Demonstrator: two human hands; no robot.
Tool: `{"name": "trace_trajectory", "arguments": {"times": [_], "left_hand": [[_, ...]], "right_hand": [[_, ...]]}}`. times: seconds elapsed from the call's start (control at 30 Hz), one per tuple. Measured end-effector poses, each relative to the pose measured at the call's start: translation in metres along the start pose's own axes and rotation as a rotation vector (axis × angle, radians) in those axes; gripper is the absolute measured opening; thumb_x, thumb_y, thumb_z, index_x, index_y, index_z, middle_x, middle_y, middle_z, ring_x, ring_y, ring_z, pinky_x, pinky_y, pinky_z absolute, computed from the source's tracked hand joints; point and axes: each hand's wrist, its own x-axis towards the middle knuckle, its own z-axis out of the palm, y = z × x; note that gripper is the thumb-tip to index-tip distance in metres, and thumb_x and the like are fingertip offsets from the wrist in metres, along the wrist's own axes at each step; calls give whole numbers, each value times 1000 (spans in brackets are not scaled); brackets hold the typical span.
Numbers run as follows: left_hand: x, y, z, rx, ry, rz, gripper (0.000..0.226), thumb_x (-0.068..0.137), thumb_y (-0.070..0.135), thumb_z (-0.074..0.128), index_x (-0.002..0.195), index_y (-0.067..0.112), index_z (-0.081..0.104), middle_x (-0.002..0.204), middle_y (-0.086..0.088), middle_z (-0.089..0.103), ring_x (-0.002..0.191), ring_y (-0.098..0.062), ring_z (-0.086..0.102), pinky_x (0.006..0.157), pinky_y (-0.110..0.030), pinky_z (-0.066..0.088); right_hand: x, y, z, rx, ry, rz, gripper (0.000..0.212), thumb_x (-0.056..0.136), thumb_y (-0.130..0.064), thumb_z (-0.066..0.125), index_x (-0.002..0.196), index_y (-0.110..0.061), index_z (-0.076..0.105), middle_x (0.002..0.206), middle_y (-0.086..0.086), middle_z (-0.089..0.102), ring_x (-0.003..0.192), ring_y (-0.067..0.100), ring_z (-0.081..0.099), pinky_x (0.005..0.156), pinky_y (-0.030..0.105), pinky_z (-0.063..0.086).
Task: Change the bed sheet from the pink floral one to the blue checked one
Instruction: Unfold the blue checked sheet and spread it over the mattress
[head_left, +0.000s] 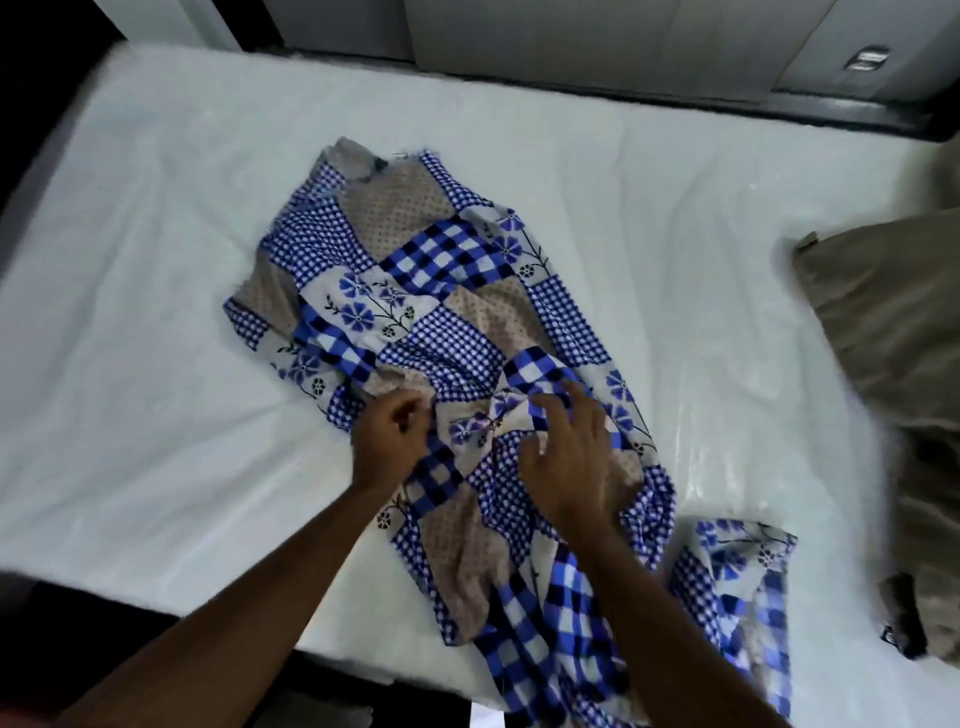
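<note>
Checked sheet (441, 312), near-right to far-left

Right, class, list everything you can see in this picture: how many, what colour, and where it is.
sheet: one, blue checked patchwork with beige patches, bunched mid-mattress, trailing over the near edge
mattress: one, white, fills most of the view
pillow: one, brown, at the right edge on the mattress
bed frame: one, dark, along the far side
wall: grey panels, behind the bed
left hand: one, grips a fold of the sheet
right hand: one, fingers spread on the sheet
</note>
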Motion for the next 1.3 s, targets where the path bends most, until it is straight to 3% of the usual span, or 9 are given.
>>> {"name": "trace_trajectory", "arguments": {"times": [0.13, 0.23, 0.33, 0.6, 0.77, 0.93, 1.03, 1.17, 1.3], "left_hand": [[28, -47, -51, 37, 373, -348, 29, 86, 25, 73, 110, 11, 66, 102, -8, 67, 94, -31, 64, 82, -41, 53], [63, -70, -73, -230, 316, -823, 68, 84, 37, 78, 137, 11, 47, 128, -15, 55, 112, -35, 58, 85, -43, 51], [93, -77, -82, -587, 216, -1016, 70, 86, 43, 75, 142, 15, 43, 113, -9, 60, 90, -25, 63, 62, -32, 49], [166, -99, -79, -576, 275, -793, 35, 92, 16, 62, 127, 11, 64, 117, -11, 69, 99, -32, 68, 84, -46, 58], [285, -78, -83, -529, 153, -548, 31, 86, 14, 58, 114, 14, 70, 113, -13, 72, 104, -32, 69, 89, -49, 58], [388, 32, -64, -638, 101, -336, 39, 92, -3, 44, 120, 20, 56, 114, -13, 66, 81, -16, 64, 74, -32, 56], [365, 49, -37, -454, -128, -221, 68, 95, -4, 54, 154, 15, 26, 152, -10, 41, 113, -15, 57, 84, -23, 46], [261, 22, -2, -309, -233, -287, 55, 85, 33, 71, 134, 15, 53, 131, -7, 61, 114, -18, 59, 93, -30, 47], [143, 2, 20, -101, -89, -393, 69, 84, 49, 70, 140, 13, 48, 135, -5, 57, 121, -21, 56, 99, -37, 48]], "right_hand": [[93, -50, 35, -53, -223, -217, 48, 91, -35, 59, 136, -21, 51, 141, 13, 46, 127, 39, 44, 95, 54, 48], [142, -84, 59, -126, -283, -255, 58, 94, -46, 57, 145, -27, 38, 150, 10, 37, 131, 39, 41, 92, 56, 50], [176, -110, 83, -157, -367, -192, 71, 94, -61, 50, 154, -37, 18, 157, 9, 29, 130, 41, 46, 85, 59, 53], [203, -121, 105, -294, -355, -364, 50, 95, -13, 47, 141, -34, 48, 125, 10, 62, 101, 38, 65, 78, 46, 56], [282, -89, 65, -165, -146, -143, 45, 89, -25, 45, 129, -25, 64, 127, 12, 65, 113, 39, 63, 91, 48, 54], [362, -71, 31, 36, 26, -28, 65, 92, -15, 48, 155, -16, 33, 142, 16, 54, 123, 35, 56, 102, 50, 42], [359, -58, 21, 45, -20, -61, 65, 94, -32, 50, 152, -6, 36, 149, 19, 46, 138, 37, 42, 115, 42, 28], [278, -52, 33, 17, 63, -97, 57, 89, -43, 53, 133, -7, 57, 131, 17, 57, 121, 37, 52, 100, 51, 46], [164, -60, 64, -163, -23, -69, 70, 89, -71, 48, 146, -30, 42, 154, 4, 38, 136, 30, 40, 103, 53, 42]]}}
